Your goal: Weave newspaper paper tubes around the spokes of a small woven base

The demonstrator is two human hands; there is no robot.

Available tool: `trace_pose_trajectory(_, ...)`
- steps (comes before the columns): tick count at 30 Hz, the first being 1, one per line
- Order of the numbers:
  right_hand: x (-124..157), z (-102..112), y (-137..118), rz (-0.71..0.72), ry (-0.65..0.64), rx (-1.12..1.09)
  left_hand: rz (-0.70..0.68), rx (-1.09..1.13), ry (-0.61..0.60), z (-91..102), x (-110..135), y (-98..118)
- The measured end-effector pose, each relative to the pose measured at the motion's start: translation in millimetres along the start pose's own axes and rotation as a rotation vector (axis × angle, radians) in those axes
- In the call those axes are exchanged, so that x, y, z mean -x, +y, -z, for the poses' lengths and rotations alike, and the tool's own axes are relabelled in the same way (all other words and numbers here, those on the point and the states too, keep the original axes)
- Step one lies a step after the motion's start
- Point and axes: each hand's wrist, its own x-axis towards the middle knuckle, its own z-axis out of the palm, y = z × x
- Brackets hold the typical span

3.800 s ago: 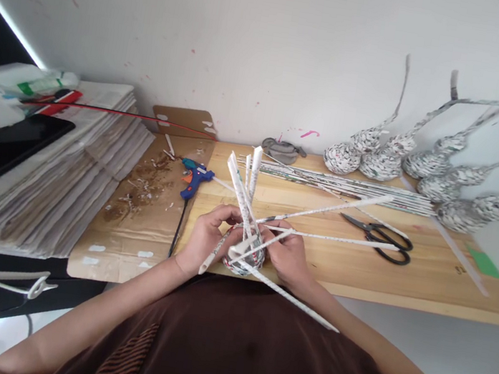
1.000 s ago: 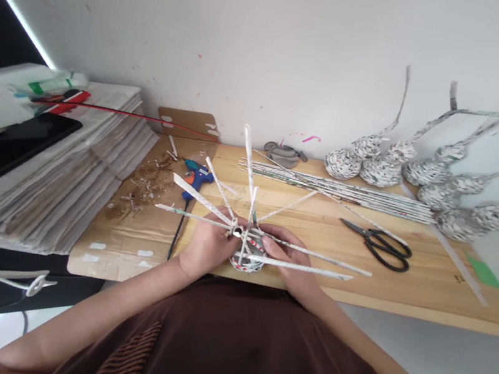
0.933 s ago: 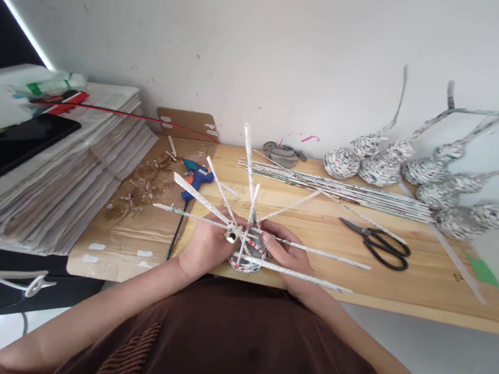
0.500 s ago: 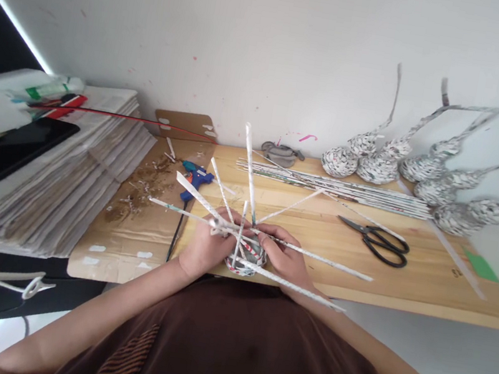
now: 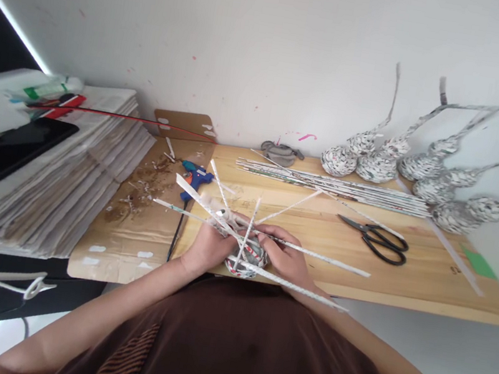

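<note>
Close to my body, a small round woven paper basket sits between both hands at the front of the table. Rolled-paper strips stick out from it in several directions. My left hand is closed around the basket's left side, with strips passing over and between its fingers. From the right, my right hand grips the rim, its thumb pressed at the strips near the top. The fingertips of both hands are partly hidden behind the weave.
Black-handled scissors lie to the right, below a bundle of paper sticks. Gourd-shaped woven pieces line the back right. A blue glue gun rests on cardboard, beside a tall newspaper stack with a black phone.
The tall strip that stood up at the back has been folded down to the left, under my left hand's fingers. A short upright strip at the front now leans right.
</note>
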Motion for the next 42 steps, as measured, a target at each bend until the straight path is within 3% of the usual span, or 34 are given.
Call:
trace_pose_trajectory(7,-2.2,-0.2,-1.8,-0.027,0.007,-0.114,-0.022,-0.065,0.016,0.7,3.8,-12.4)
trace_pose_trajectory(16,0.2,-4.2,4.3,-0.028,0.032,-0.173,-0.032,-0.015,0.062,-3.4,3.1,5.3)
trace_pose_trajectory(21,-0.3,-3.3,4.1,-0.014,0.022,-0.157,-0.057,-0.092,0.113,-3.5,3.9,-2.0)
trace_pose_trajectory(29,1.1,-3.9,1.2,-0.017,0.042,-0.113,-0.053,-0.091,0.014,1.6,1.1,-4.2)
trace_pose_trajectory(33,-1.2,-2.2,3.3,-0.039,0.059,-0.152,-0.045,-0.147,0.034,2.5,-0.3,-3.6)
trace_pose_trajectory(39,5.5,22.1,-9.8,-0.064,-0.103,0.135,-0.043,-0.239,0.107,8.1,3.1,-7.2)
trace_pose_trajectory(42,11.4,28.8,-21.3,0.037,-0.092,0.288,-0.048,-0.258,0.148,8.8,4.1,-6.2)
